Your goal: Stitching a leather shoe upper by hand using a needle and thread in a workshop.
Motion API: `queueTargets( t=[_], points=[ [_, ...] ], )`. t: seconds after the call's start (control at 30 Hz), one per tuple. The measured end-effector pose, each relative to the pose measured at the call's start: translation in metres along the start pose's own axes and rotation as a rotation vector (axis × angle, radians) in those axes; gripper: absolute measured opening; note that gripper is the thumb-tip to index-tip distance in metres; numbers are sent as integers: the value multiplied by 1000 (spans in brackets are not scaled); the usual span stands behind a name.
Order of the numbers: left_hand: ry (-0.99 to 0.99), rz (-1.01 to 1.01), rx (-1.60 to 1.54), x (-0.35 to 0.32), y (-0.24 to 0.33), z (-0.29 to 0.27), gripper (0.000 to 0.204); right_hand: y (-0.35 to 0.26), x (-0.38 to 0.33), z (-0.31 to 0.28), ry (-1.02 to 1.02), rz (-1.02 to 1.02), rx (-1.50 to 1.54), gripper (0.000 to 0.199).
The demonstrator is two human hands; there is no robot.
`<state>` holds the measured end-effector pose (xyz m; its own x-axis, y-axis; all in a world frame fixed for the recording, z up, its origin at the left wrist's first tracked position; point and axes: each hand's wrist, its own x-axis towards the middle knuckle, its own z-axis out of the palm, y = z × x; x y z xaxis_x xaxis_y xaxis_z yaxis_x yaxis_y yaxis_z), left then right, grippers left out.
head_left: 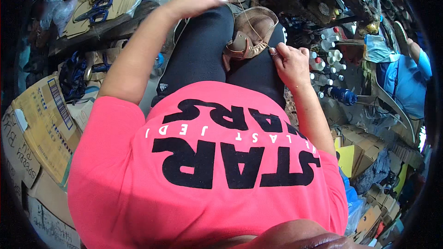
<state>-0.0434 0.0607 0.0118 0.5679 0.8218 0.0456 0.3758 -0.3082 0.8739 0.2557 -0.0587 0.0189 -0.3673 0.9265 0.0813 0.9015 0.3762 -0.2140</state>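
A brown leather shoe upper point(255, 24) rests on my lap between my thighs, with a strap and stitching along its near edge. A thin pale thread point(249, 20) arcs over it. My left hand point(197, 0) is raised above my left knee, fingers closed at the thread's far end. Beside the upper's right edge, my right hand point(293, 64) is closed, thumb and forefinger pinching the thread where it meets the stitched edge. Whether a needle is in either hand cannot be made out.
Several bottles point(328, 60) stand to the right, near a person in blue clothing point(406, 80). Blue-handled scissors point(99, 10) lie on a cardboard-covered surface point(76, 28) at the far left. Cardboard boxes point(46, 115) are stacked at left, more cardboard point(362, 145) at right.
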Motion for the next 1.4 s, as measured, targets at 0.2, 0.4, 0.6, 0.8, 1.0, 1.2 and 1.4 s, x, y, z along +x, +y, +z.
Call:
queueTargets(
  t=[0.2, 0.4, 0.6, 0.8, 1.0, 1.2, 1.4],
  points=[
    [-185, 220, 498, 20, 44, 39, 19, 0, -1, 3, 15, 18, 57, 25],
    [-30, 105, 444, 19, 44, 11, 18, 5, -3, 6, 35, 35, 108, 27],
    [-80, 505, 780, 36, 36, 58, 17, 4, 0, 6, 40, 11, 127, 27],
    [-324, 204, 517, 27, 36, 27, 19, 6, -5, 8, 55, 43, 179, 28],
    [-351, -279, 773, 2, 47, -54, 32, 6, -1, 6, 32, 36, 186, 28],
    [41, -230, -740, -1, 31, -15, 41, 6, 2, 8, 14, 31, 220, 28],
    [-394, -114, -1769, 18, -35, -8, 44, 9, 1, 4, -13, -40, 177, 31]
  ],
)
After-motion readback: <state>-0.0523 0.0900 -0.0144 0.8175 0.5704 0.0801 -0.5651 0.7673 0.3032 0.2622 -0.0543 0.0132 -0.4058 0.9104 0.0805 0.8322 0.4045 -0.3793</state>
